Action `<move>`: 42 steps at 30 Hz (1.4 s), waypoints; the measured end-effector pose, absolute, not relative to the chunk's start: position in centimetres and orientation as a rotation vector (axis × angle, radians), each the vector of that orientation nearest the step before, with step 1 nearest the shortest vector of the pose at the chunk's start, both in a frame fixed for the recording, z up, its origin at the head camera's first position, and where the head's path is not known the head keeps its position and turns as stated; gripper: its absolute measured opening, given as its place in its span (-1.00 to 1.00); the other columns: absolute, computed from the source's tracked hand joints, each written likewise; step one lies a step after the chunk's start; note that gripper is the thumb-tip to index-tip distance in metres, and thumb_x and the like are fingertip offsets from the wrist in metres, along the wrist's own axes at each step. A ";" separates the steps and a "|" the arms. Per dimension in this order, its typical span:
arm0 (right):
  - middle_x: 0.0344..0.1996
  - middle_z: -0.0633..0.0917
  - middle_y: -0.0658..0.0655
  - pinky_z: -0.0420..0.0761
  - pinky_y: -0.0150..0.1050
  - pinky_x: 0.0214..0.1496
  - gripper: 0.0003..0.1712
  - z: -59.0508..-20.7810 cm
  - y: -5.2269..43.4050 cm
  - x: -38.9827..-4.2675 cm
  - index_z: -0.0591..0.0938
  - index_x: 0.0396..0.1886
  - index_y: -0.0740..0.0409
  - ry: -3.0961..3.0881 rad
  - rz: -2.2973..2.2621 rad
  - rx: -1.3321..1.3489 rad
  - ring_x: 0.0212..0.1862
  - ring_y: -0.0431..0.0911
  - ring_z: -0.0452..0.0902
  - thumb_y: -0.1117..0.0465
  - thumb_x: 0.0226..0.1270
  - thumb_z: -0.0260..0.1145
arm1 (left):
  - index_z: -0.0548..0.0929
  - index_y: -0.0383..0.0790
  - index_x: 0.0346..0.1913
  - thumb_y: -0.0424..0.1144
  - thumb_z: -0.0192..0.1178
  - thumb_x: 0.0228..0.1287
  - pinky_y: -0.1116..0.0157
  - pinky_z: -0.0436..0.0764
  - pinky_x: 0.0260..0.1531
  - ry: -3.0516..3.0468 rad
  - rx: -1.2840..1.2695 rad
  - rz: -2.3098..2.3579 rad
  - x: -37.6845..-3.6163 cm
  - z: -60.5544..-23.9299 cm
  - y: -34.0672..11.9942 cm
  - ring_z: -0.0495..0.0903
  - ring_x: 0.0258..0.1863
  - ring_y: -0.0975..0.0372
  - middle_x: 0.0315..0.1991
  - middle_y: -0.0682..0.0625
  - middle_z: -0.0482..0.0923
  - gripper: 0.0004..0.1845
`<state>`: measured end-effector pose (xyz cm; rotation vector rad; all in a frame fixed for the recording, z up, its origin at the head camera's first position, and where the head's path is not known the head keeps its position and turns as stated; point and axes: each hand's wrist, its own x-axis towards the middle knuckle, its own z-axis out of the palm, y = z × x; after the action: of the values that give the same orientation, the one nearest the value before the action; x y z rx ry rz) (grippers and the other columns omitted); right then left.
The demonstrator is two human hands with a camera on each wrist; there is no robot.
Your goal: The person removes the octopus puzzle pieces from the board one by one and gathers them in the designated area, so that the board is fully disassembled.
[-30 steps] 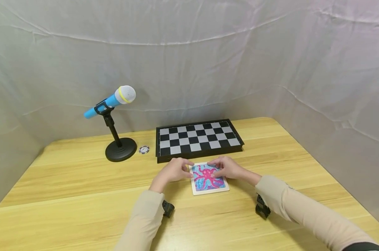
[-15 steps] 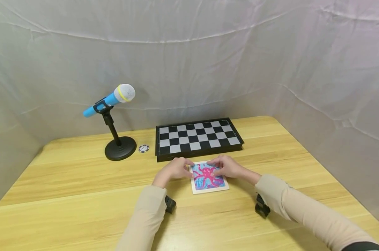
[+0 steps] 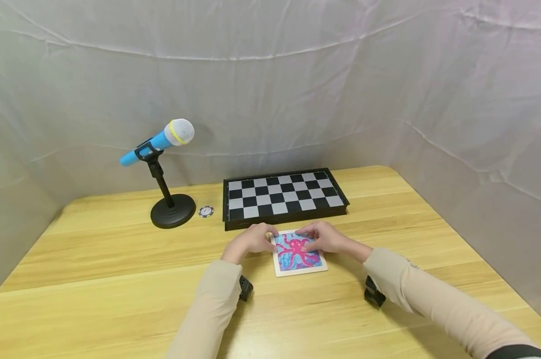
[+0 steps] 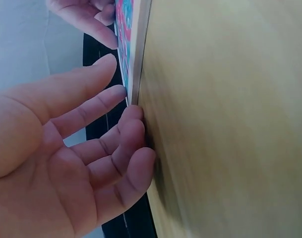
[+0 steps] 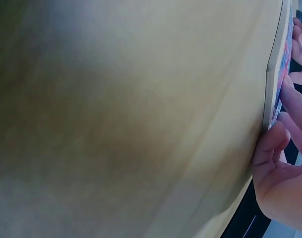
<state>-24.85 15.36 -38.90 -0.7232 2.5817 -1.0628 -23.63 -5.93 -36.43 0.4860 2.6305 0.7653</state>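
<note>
A square, pale-edged board (image 3: 299,265) with a pink octopus picture lies flat on the table between the two hands. My left hand (image 3: 251,239) is at its left side; the left wrist view has the fingertips (image 4: 133,111) right at the board's edge and the thumb (image 4: 103,69) raised apart from it. On the other side, my right hand (image 3: 326,238) grips the board near its upper right corner. Its thumb (image 5: 288,87) lies on the picture, with the other fingers (image 5: 272,141) bent against the edge. Part of the picture is hidden under the right hand.
A folding chessboard (image 3: 284,197) with a raised black rim sits just beyond the hands. To the left, a blue toy microphone (image 3: 160,141) stands tilted on a black stand (image 3: 173,212), a poker chip (image 3: 205,211) beside its base. Pale cloth (image 3: 270,99) hangs behind the table (image 3: 118,279).
The left wrist and forearm have shifted slightly to the right. The right hand and the octopus board stay nearly where they were.
</note>
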 end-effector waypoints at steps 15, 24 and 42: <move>-0.47 0.52 0.04 0.30 -0.40 -0.56 -0.52 -38.9 15.3 -25.0 0.55 -0.04 0.36 2.606 -1.027 -0.757 -0.51 -0.16 0.27 0.35 -0.04 0.39 | 0.58 -0.20 -0.15 -0.30 0.33 0.00 0.23 0.40 -0.21 2.712 0.451 0.644 -23.9 -35.9 -5.0 0.38 -0.32 0.16 -0.18 -0.04 0.50 -0.70; -0.44 0.55 0.06 0.32 -0.38 -0.50 -0.52 -38.9 15.3 -25.1 0.56 -0.05 0.36 2.625 -1.008 -0.762 -0.48 -0.16 0.28 0.35 -0.05 0.40 | 0.59 -0.21 -0.33 -0.37 0.36 -0.09 0.22 0.42 -0.19 2.759 0.386 0.715 -24.3 -36.5 -4.5 0.39 -0.32 0.15 -0.23 -0.04 0.51 -0.79; -0.56 0.47 0.06 0.27 -0.39 -0.57 -0.54 -38.9 15.1 -25.1 0.56 -0.06 0.36 2.614 -1.026 -0.725 -0.53 -0.15 0.27 0.39 -0.05 0.39 | 0.56 -0.24 -0.40 -0.42 0.39 -0.18 0.30 0.44 -0.38 2.749 0.270 0.875 -24.6 -37.0 -4.5 0.39 -0.40 0.16 -0.35 -0.05 0.47 -0.76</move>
<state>-25.11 15.06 -38.93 -0.7247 2.6142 -1.0255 -24.55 -4.53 -37.03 0.2700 2.7492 0.8748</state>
